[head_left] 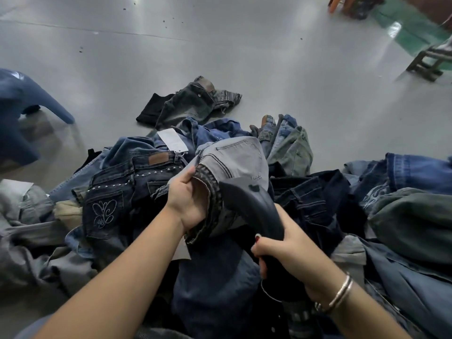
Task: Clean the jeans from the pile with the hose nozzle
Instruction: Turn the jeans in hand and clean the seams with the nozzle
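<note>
You won't find much to read here. The white hang tag [169, 140] lying on the blue denim near the top of the pile carries faint print, too small and blurred to make out. The brown waistband patch [158, 158] on the dark studded jeans [115, 192] shows no legible lettering. On those jeans' back pocket you see a pale stitched butterfly emblem [104, 213], a motif, not words. The grey jeans [234, 157] bear a tiny pale embroidered mark [256, 177] close to the black hose nozzle [254, 206]; its characters cannot be read. A light stitched pattern [374, 195] on the dark denim to your right is likewise only decoration.
</note>
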